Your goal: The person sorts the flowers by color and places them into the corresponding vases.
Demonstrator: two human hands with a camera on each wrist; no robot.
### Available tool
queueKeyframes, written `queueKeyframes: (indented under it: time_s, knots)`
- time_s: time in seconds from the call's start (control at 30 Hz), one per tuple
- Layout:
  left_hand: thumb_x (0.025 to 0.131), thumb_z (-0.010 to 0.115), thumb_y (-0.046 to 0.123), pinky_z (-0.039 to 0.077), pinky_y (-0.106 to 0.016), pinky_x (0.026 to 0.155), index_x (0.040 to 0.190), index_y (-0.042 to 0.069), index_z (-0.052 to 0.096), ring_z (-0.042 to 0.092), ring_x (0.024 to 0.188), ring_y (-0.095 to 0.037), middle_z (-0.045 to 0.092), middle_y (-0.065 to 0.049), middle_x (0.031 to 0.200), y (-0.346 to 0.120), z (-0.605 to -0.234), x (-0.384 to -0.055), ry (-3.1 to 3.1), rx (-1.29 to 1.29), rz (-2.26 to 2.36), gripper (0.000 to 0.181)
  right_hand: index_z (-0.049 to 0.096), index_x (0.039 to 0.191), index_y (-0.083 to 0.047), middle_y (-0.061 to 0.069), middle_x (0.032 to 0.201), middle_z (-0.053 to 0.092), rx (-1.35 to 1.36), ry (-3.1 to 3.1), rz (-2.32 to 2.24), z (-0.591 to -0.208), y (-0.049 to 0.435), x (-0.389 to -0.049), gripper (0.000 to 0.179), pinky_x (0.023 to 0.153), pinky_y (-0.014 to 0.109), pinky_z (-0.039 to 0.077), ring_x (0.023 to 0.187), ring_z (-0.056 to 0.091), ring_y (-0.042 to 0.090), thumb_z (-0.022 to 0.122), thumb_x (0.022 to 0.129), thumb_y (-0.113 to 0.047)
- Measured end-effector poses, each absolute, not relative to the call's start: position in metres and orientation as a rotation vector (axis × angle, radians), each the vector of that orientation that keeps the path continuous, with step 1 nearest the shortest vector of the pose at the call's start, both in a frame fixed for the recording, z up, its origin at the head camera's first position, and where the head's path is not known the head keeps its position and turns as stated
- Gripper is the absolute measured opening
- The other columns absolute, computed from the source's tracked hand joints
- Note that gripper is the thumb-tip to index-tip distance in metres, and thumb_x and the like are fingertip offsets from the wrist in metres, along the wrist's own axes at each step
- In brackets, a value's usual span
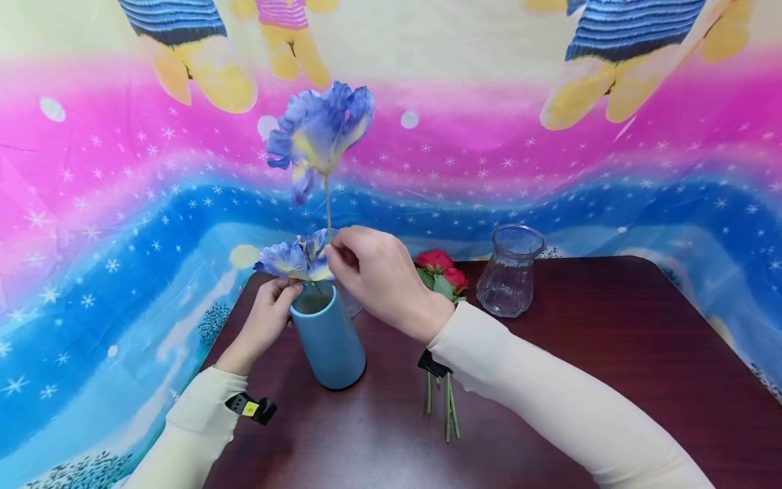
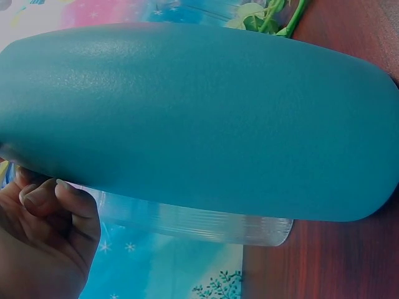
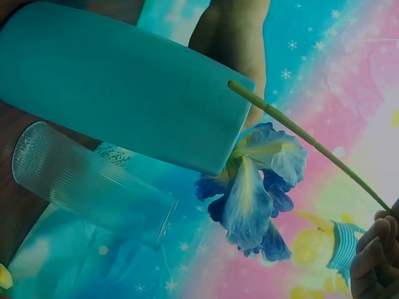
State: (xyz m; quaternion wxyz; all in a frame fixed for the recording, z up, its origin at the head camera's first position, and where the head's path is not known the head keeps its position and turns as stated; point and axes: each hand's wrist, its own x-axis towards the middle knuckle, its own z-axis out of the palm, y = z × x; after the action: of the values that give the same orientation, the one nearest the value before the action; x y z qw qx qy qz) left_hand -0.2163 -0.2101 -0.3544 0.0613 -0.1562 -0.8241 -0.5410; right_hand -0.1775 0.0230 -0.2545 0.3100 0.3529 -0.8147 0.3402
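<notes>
My right hand (image 1: 385,278) pinches the green stem (image 3: 305,138) of a blue-and-yellow artificial iris (image 1: 320,132), its bloom upright above the hand. The stem's cut lower end is free, near the rim of a tall teal vase (image 1: 330,346) in the right wrist view. A second iris (image 1: 290,259) stands in that vase, its bloom low over the mouth. My left hand (image 1: 269,312) grips the vase at its rim, just under this bloom; its fingers (image 2: 78,202) are curled against the side. Petals and the vase partly hide the left fingertips.
Behind the teal vase is a clear ribbed glass cylinder (image 3: 93,184). Red roses (image 1: 436,261) with green stems lie on the dark wooden table (image 1: 586,380), partly hidden by my right forearm. A flared glass vase (image 1: 510,272) stands farther right. A patterned cloth (image 1: 452,163) hangs behind.
</notes>
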Motion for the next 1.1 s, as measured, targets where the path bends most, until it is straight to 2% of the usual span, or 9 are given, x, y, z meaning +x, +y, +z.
queueKeyframes:
  time_s: [0.43, 0.67, 1.1]
  knots:
    - [0.104, 0.044, 0.017, 0.045, -0.03, 0.045, 0.079, 0.0, 0.049, 0.046, 0.043, -0.011, 0.042, -0.001, 0.056, -0.21, -0.354, -0.217, -2.505, -0.473, -1.605, 0.031, 0.064, 0.085, -0.008, 0.002, 0.07, 0.053, 0.946, -2.082, 0.909, -0.243, 0.007, -0.185, 0.016, 0.058, 0.022, 0.04, 0.061, 0.047, 0.009, 0.064, 0.099, -0.015]
    - [0.104, 0.044, 0.016, 0.046, -0.03, 0.045, 0.08, 0.0, 0.051, 0.046, 0.044, -0.011, 0.042, 0.001, 0.057, -0.21, -0.354, -0.217, -2.512, -0.459, -1.595, 0.029, 0.068, 0.095, -0.005, 0.004, 0.078, 0.059, 0.944, -2.043, 0.907, -0.242, 0.002, -0.188, 0.012, 0.06, 0.02, 0.043, 0.066, 0.052, 0.009, 0.065, 0.098, -0.017]
    - [0.105, 0.043, 0.016, 0.045, -0.031, 0.045, 0.076, 0.002, 0.047, 0.043, 0.042, -0.013, 0.037, 0.006, 0.053, -0.211, -0.356, -0.217, -2.498, -0.471, -1.614, 0.032, 0.07, 0.094, -0.008, 0.002, 0.081, 0.063, 0.969, -2.124, 0.885, -0.28, -0.007, -0.193, 0.009, 0.053, 0.015, 0.04, 0.063, 0.054, 0.008, 0.065, 0.098, -0.015]
